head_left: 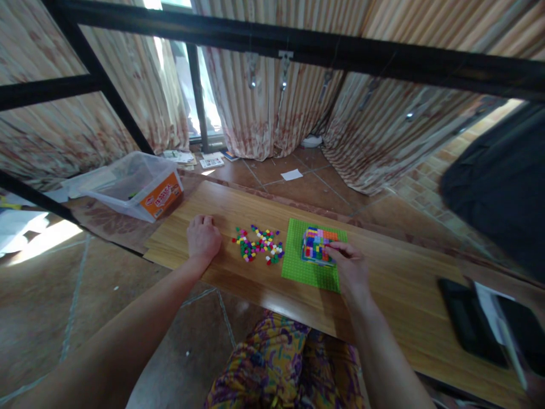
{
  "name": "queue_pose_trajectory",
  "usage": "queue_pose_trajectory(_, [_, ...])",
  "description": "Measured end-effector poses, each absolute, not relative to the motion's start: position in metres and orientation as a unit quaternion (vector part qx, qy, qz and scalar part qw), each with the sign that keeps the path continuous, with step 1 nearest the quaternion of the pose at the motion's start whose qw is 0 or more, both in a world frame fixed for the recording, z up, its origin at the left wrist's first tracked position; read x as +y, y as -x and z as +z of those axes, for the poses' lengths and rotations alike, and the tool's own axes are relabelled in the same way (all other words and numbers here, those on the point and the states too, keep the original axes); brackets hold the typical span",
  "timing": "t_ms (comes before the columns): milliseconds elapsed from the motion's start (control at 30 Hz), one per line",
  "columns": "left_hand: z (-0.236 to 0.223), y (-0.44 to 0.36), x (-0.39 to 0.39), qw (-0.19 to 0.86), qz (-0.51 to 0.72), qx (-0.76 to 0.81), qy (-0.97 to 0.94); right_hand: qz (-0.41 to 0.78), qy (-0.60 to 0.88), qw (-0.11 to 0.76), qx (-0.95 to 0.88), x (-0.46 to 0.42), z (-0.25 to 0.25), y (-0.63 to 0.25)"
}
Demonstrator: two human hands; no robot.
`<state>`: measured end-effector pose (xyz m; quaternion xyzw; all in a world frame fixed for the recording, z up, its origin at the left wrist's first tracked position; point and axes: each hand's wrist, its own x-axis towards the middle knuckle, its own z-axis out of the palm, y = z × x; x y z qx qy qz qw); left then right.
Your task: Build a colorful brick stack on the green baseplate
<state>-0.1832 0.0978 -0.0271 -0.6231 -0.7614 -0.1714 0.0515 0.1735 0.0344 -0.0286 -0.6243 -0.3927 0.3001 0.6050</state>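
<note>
My right hand (349, 267) is closed in a pinch, its fingertips at the top of a low block of multicoloured building bricks (315, 241). Whatever those fingers hold is too small and too covered to make out. The brick block stands on a green studded baseplate (293, 261), and my right wrist hangs over the plate's near right corner. To the left of the plate, loose small bricks (258, 244) in many colours lie scattered on the wooden table. My left hand (204, 240) rests on the wood left of this pile, fingers curled into a loose fist, with no object showing.
The wooden table (395, 289) is long and narrow. A clear plastic bin (128, 187) with an orange label stands beyond its left end. At the right end lie a black tray-like object (468, 321) and another dark flat item (522, 324). A black metal bar (272, 34) crosses above.
</note>
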Motion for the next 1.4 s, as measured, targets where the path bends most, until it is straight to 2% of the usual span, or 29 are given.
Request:
queue_pose_trajectory(200, [-0.027,0.183,0.097,0.054,-0.168,-0.763,0.622,0.362,0.572,0.678,-0.285,0.035,-0.029,-0.163])
queue_pose_trajectory(500, [-0.028,0.184,0.098,0.051,-0.169,-0.764,0.621,0.355,0.563,0.687,-0.291,0.035,-0.032,-0.161])
queue_pose_trajectory(600, [-0.027,0.183,0.098,0.048,-0.171,-0.762,0.622,0.305,0.598,0.66,-0.336,0.028,-0.028,-0.164])
queue_pose_trajectory(733, [-0.028,0.182,0.097,0.04,-0.175,-0.762,0.622,0.168,0.645,0.605,-0.436,0.008,-0.012,-0.15])
queue_pose_trajectory(967, [-0.028,0.181,0.095,0.024,-0.186,-0.763,0.618,0.25,0.545,0.449,-0.662,-0.014,-0.001,-0.06])
queue_pose_trajectory(1133, [-0.026,0.179,0.094,0.016,-0.187,-0.764,0.617,0.156,0.527,0.371,-0.748,-0.001,-0.022,-0.017])
queue_pose_trajectory(1400, [-0.028,0.18,0.094,0.02,-0.181,-0.766,0.617,0.04,0.547,0.319,-0.773,0.013,-0.028,-0.001])
